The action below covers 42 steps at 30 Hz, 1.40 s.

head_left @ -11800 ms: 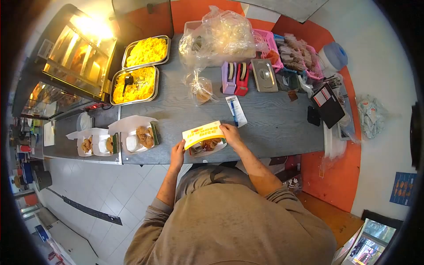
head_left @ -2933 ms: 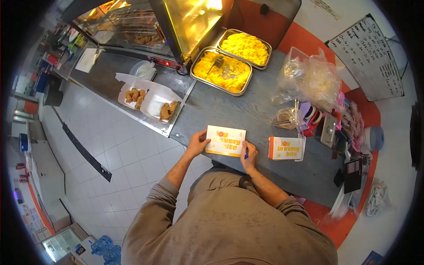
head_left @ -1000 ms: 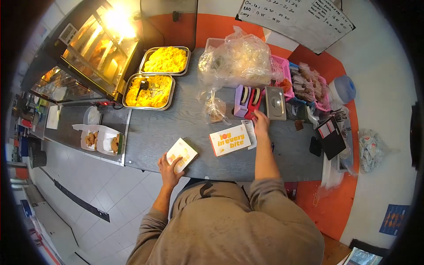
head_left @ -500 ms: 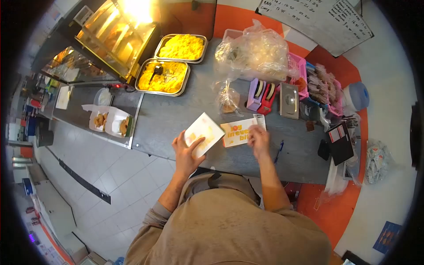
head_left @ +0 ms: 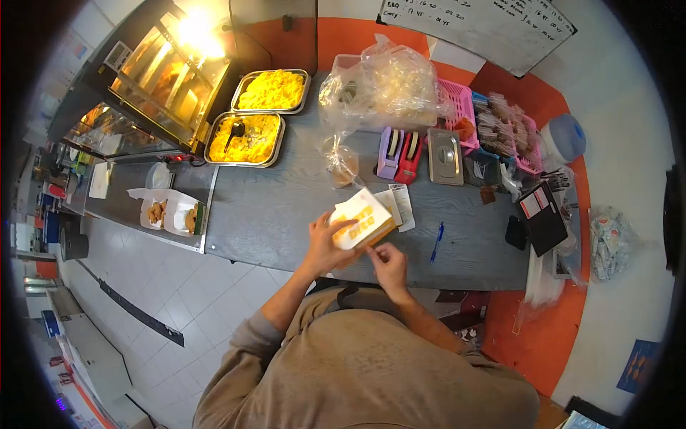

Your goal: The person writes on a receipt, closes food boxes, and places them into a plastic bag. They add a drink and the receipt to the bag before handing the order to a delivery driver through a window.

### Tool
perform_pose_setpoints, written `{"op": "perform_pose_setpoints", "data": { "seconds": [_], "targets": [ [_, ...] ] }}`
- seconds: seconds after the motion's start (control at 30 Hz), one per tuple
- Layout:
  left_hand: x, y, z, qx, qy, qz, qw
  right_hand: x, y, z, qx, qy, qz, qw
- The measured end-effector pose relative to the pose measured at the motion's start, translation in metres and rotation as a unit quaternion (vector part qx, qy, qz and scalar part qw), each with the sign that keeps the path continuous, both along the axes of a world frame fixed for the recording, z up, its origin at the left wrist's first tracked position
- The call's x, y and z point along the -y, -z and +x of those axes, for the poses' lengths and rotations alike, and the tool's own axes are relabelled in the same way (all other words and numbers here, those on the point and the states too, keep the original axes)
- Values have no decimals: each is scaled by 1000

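Observation:
My left hand [head_left: 325,247] is wrapped round the left side of a white cardboard food box [head_left: 371,213] with yellow and orange lettering, fingers spread over its top. The box is tilted above the counter's near edge. At its lower right corner my right hand [head_left: 391,270] is closed, thumb and fingertips pinched on the orange edge. Just behind the box lies a white paper slip [head_left: 404,209], partly covered. A blue pen [head_left: 436,243] rests on the counter to the right of my hands.
Two metal trays of yellow food [head_left: 246,141] [head_left: 271,91] stand by the lit warming cabinet [head_left: 168,82]. An open box with fried pieces [head_left: 171,212] sits at left. Tape dispensers [head_left: 409,159], a metal lid [head_left: 446,157], a bulky plastic bag [head_left: 400,82] and pink baskets [head_left: 461,107] line the back.
My right hand has left the printed piece on the counter and come to the lower edge of the box. The held box has turned, now showing lettering and an orange side.

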<state>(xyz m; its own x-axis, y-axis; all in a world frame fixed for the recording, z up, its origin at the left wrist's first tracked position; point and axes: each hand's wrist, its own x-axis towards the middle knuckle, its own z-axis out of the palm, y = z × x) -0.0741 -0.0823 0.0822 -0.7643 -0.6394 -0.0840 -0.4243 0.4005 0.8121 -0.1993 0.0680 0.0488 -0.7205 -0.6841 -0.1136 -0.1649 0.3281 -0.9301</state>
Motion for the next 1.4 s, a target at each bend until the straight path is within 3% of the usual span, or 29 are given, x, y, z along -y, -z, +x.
{"op": "perform_pose_setpoints", "data": {
  "seconds": [0.03,0.07,0.1,0.17,0.2,0.27,0.33,0.37,0.4,0.43,0.5,0.53,0.63,0.73,0.8,0.83,0.87,0.9,0.93,0.97,1.03,1.1,1.17,1.27,1.3,1.4],
  "targets": [
    [3,15,-16,9,8,-80,997,-12,15,-13,-9,-14,23,1000],
    [4,23,-30,17,17,-160,987,-22,17,-23,62,5,34,997],
    [3,18,-42,16,14,-159,987,-31,24,-37,70,36,23,997],
    [-6,0,-57,166,23,-247,954,-50,41,-66,54,79,-5,995],
    [-9,-20,-62,167,16,-244,955,-58,50,-84,28,92,-23,995],
    [-13,-85,-61,-54,46,-305,950,-74,62,-120,23,115,-25,993],
    [-26,-174,-38,-294,81,-174,937,-83,66,-148,-20,119,-19,992],
    [-32,-213,-33,-427,108,-192,877,-86,73,-161,-5,131,-16,991],
    [-35,-246,-17,-468,179,-177,847,-84,81,-169,8,138,-11,990],
    [-44,-265,-6,-541,160,-216,797,-74,70,-170,32,150,-2,988],
    [-48,-286,8,-619,150,-156,755,-56,66,-170,36,122,-13,992],
    [-50,-283,29,-600,127,-168,771,-45,76,-169,20,84,-42,995],
    [-61,-271,29,-484,12,-229,845,6,39,-121,38,76,-18,996],
    [-37,-258,46,-407,-81,-258,873,39,31,-99,42,36,-114,992],
    [-6,-253,70,-361,-133,-273,882,64,20,-73,59,-63,-145,986],
    [18,-251,76,-334,-157,-286,885,76,20,-63,154,-39,-112,981],
    [27,-251,93,-298,-188,-301,886,99,-27,-9,-96,-131,-268,950],
    [51,-221,108,-163,-230,-334,900,116,-20,10,-9,-166,-203,965],
    [74,-186,132,-88,-248,-295,919,132,-16,22,68,-192,-133,970],
    [96,-147,161,45,-262,-195,944,150,-21,40,71,-251,-84,962],
    [144,-74,230,198,-325,22,924,194,-45,87,20,-352,-13,936],
    [176,12,302,184,-463,52,866,246,-62,132,-39,-390,-1,920],
    [204,59,358,211,-545,84,807,313,-58,174,-208,-407,-100,884],
    [241,108,408,235,-527,136,805,412,-48,251,-194,-444,-175,857],
    [249,127,416,181,-497,143,837,437,-42,275,-201,-446,-187,852],
    [259,145,414,116,-447,116,880,488,2,315,-152,-513,-90,840]
  ]
}}
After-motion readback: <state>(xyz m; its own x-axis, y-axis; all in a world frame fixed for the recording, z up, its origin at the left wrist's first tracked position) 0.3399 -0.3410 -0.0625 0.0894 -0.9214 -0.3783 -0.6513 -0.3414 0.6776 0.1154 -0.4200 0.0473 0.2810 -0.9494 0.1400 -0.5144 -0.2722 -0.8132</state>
